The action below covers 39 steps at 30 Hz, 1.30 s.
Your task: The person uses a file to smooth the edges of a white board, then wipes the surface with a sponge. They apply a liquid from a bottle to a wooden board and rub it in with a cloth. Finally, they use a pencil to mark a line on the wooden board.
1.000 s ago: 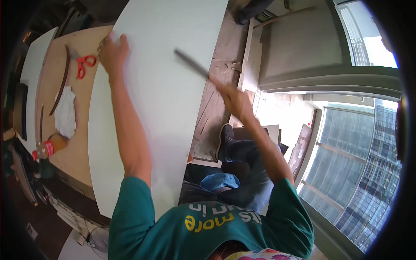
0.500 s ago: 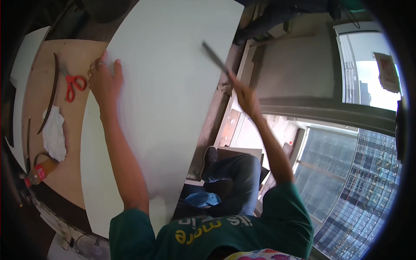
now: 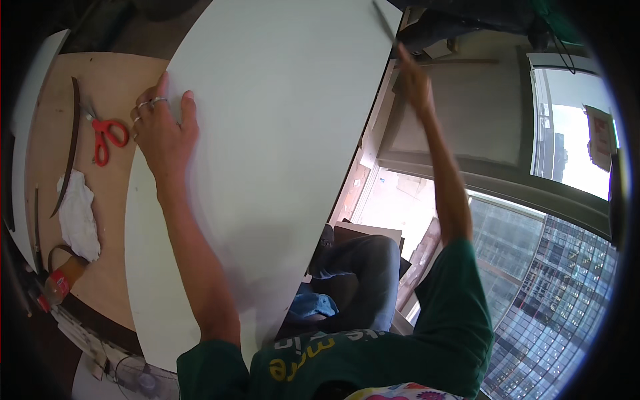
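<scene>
My left hand [image 3: 163,133], with rings, rests at the left edge of a long white board [image 3: 267,153], thumb apart from the fingers. My right hand [image 3: 415,87] grips a long, thin dark tool [image 3: 383,19] angled up at the board's top right edge; its motion blurs it slightly. Left of the board, on a plywood surface [image 3: 117,267], lie red-handled scissors [image 3: 107,137], a curved dark strip [image 3: 70,153], a crumpled white cloth [image 3: 78,220] and a thinner dark rod [image 3: 37,227]. A bottle of amber liquid [image 3: 63,280] lies near the lower left.
A person in dark clothing [image 3: 480,20] is beyond the board's top right corner. My bent jeans leg [image 3: 367,273] is below the board's right edge. Large windows [image 3: 547,300] fill the right side, and another white panel [image 3: 30,133] lines the far left.
My right hand has moved up and right with the tool, toward the board's top right corner. My left hand stays at the left edge. The view has shifted.
</scene>
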Available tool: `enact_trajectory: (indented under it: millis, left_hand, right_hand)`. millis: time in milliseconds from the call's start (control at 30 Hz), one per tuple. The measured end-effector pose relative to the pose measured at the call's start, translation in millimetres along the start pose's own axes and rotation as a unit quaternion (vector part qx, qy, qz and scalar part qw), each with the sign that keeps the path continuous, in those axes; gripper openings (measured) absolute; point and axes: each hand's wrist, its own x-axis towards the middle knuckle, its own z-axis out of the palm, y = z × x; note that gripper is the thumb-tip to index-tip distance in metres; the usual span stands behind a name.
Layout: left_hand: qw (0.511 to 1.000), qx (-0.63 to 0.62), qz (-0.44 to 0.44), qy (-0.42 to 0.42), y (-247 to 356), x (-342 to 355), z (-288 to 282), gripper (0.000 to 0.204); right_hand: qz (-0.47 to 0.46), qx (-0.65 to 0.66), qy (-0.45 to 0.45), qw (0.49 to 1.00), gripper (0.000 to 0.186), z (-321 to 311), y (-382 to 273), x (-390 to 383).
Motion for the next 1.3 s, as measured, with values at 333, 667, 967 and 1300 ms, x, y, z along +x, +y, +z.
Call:
enact_trajectory:
  millis: [333, 667, 967, 1300]
  left_hand:
    - [1.0, -0.017, 0.005, 0.001, 9.5, 0.5, -3.8, 0.052]
    - [1.0, -0.023, 0.007, 0.002, -1.0, -1.7, -6.9, 0.051]
    - [1.0, -0.009, 0.017, 0.01, 0.9, -1.3, -2.3, 0.051]
    - [0.999, -0.032, 0.006, 0.002, 1.5, 0.1, -3.6, 0.051]
  right_hand:
    - [0.168, 0.028, -0.074, 0.983, 0.039, -1.4, -166.9, -162.2]
    - [0.163, -0.013, -0.162, 0.973, 0.045, -4.9, -199.8, -244.2]
    - [0.185, 0.068, -0.039, 0.98, 0.035, 9.9, -176.7, -170.6]
    - [0.106, 0.016, 0.018, 0.994, 0.041, 5.4, -6.8, 5.4]
